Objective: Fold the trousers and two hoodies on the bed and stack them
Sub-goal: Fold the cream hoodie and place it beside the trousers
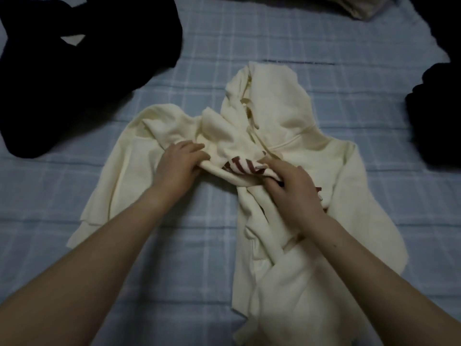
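A cream hoodie (294, 116) lies crumpled in the middle of the bed, hood pointing away from me, with a dark red print showing in its bunched middle. My left hand (178, 164) grips a rolled fold of the hoodie left of the print. My right hand (289, 188) pinches the bunched fabric just right of the print. One sleeve spreads out to the left. A dark garment (74, 71) lies spread at the upper left. Another dark garment (436, 116) sits at the right edge; which of them is the trousers I cannot tell.
The bed is covered by a light blue checked sheet (212, 58). A pale bundle of cloth (359, 6) lies at the top edge, partly cut off. Bare sheet shows between the cream hoodie and both dark garments.
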